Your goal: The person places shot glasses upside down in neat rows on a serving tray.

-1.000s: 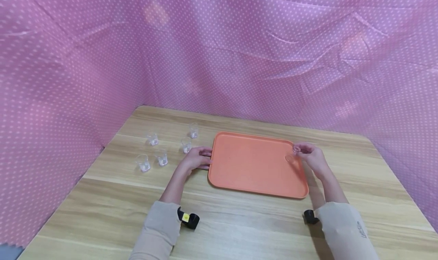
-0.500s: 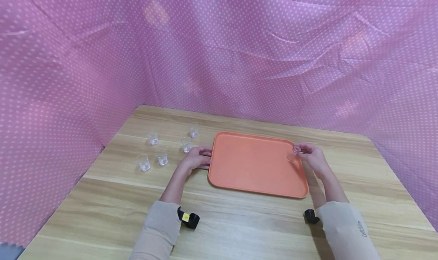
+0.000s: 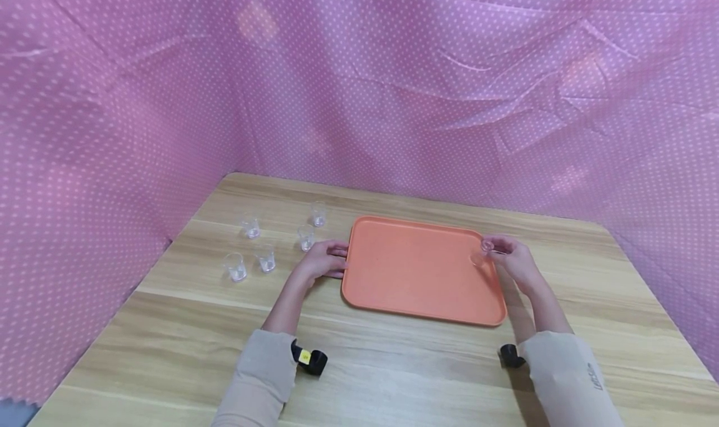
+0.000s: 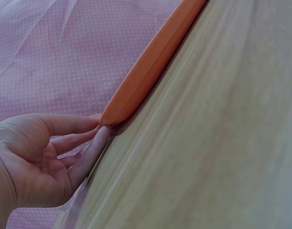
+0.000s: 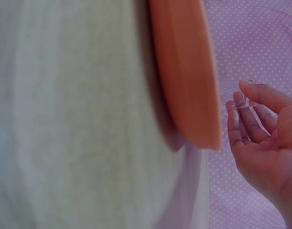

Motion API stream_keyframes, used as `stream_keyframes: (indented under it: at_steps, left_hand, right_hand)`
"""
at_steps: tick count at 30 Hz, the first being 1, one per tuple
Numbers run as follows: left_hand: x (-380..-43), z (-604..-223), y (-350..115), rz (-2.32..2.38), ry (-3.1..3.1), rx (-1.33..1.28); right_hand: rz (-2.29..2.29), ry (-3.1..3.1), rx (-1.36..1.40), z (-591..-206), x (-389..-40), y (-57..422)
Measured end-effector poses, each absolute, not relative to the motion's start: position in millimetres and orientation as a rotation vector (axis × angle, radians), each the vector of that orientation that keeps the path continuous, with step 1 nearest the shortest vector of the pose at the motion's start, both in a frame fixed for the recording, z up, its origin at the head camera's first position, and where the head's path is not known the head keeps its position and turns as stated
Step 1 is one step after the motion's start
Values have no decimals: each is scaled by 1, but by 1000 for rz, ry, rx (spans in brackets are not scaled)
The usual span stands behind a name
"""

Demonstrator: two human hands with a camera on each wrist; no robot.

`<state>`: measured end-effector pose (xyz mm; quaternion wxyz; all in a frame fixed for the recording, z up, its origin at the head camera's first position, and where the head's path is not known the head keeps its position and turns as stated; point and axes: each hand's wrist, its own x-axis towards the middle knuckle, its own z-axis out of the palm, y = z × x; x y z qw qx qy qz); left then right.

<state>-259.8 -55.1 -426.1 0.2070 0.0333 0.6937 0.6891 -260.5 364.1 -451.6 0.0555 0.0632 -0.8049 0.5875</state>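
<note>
My left hand pinches the left rim of an orange tray that lies on the wooden table. In the left wrist view, the fingertips of that hand meet at the tray's edge. Over the tray's right side, my right hand holds a small clear glass by its base. The glass is tipped, its mouth facing down and left over the tray. Thumb and fingers of the right hand curl round the glass base in the right wrist view, beside the tray rim.
Several more clear glasses stand upright on the table left of the tray, the nearest glass just behind my left hand. Pink dotted cloth hangs behind the table and along both sides.
Almost nothing differs. The right hand's glass has shifted very slightly at the tray's right side; the left hand and tray stay put.
</note>
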Motion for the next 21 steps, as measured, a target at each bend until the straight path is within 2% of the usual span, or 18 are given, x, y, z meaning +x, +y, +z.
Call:
stream_keyframes:
  at_steps: [11,21]
  left_hand:
    - [-261,-427,-55,1921,1924,102]
    - [-247,-405,-55,1877,1932,137]
  right_hand:
    - [1806,-2456,199,-447,-256,363]
    - [1783,-2456,204,-452,-256,364]
